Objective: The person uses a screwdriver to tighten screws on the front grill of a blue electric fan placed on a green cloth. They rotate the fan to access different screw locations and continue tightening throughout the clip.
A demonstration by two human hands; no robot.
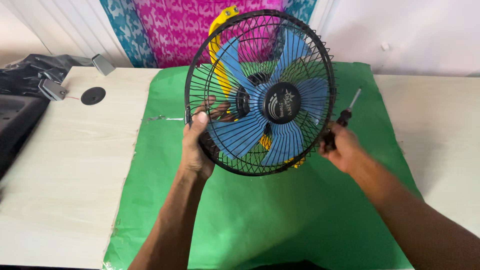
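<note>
One head-worn camera looks forward and down from the near edge of the table [65, 165], close above it, facing the far edge and the wall [425, 35] behind.

Pale wooden table [65, 165] under green sheet [260, 215], pink-and-blue patterned curtain [170, 30] at twelve o'clock against white wall [410, 35].

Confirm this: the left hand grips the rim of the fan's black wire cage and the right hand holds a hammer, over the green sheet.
Not quite. The right hand holds a screwdriver, not a hammer, as the head view shows. The left hand does grip the fan cage's rim, over the green sheet.
</note>
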